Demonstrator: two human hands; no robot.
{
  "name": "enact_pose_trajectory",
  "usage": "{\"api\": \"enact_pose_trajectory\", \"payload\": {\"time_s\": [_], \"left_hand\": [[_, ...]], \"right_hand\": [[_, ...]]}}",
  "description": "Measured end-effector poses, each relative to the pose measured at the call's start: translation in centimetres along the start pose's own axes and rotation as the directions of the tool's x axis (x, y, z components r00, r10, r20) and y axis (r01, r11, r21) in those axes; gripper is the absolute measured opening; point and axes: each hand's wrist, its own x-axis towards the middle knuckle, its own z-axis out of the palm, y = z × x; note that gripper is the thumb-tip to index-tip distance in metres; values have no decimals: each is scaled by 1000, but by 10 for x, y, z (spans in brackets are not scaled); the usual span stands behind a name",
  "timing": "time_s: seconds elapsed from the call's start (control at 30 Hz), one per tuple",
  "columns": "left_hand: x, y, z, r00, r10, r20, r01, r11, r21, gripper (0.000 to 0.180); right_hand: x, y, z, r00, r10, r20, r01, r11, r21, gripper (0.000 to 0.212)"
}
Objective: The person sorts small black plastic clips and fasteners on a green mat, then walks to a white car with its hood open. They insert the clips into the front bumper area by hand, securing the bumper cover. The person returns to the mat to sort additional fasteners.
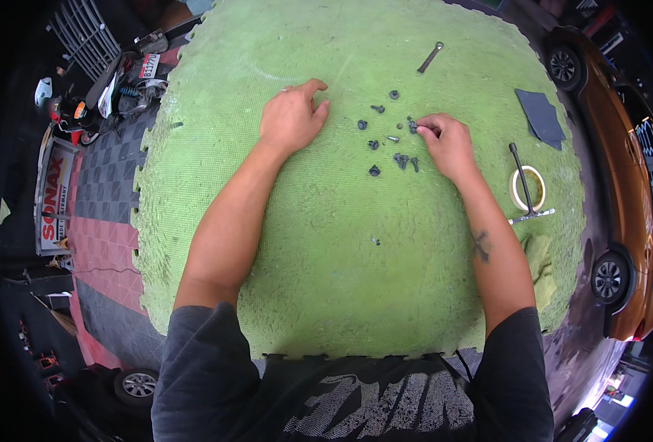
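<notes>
Resting on the green foam mat (311, 243), my left hand (295, 116) has its thumb and index finger apart and holds nothing. My right hand (444, 138) pinches a small dark bolt (412, 126) between thumb and fingertips, at the right side of a loose group of fasteners. Flanged dark bolts (362, 124) and other small screws lie scattered between the hands. A thin silvery screw (392, 138) is among them, and a clump of dark bolts (401, 160) sits just below. Part of the pinched bolt is hidden by my fingers.
A combination wrench (430, 57) lies beyond the fasteners. To the right are a dark sheet (541, 119), a tape roll (540, 188) with a T-handle wrench (519, 173) across it, and a greenish cloth (538, 269). A brown car (628, 169) and a motorcycle (120, 96) flank the mat.
</notes>
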Motion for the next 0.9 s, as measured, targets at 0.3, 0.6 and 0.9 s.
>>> {"api": "enact_pose_trajectory", "payload": {"time_s": [0.3, 0.6, 0.9], "left_hand": [[2, 0, -1, 1000, 21, -1, -21, 1000, -2, 36], [3, -7, 9, 996, 41, -78, -42, 999, -8, 35], [2, 1, 1, 1000, 8, 2, -8, 1000, 12, 37]], "right_hand": [[-3, 9, 3, 1000, 9, -24, -6, 996, 85, 20], [-5, 1, 1, 1000, 8, 15, -9, 1000, 26, 24], [-9, 1, 7, 998, -53, 17, 54, 997, -64, 21]]}}
